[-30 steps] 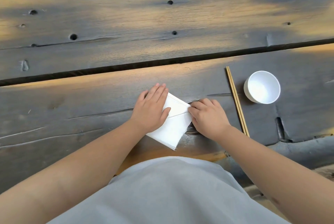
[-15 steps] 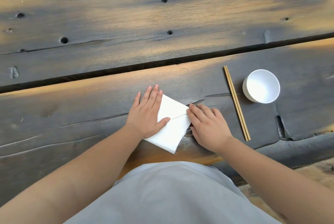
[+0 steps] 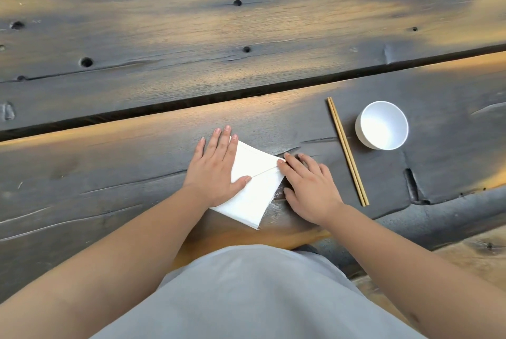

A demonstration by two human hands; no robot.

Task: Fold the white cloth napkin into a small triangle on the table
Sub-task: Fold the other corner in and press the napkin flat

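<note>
We press the folded white napkin flat on the dark wooden desk.

Our left hand lies flat on the napkin's left part, fingers straight, thumb on the crease, gripping nothing. Our right hand rests just beside its right edge, fingers stretched out, fingertips touching the corner where the crease ends. To the right lie chopsticks, then a white cup, well apart from the napkin.

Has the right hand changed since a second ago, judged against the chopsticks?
Yes. The right hand has opened from a curled grip to flat fingers touching the napkin corner, staying left of the chopsticks.
</note>
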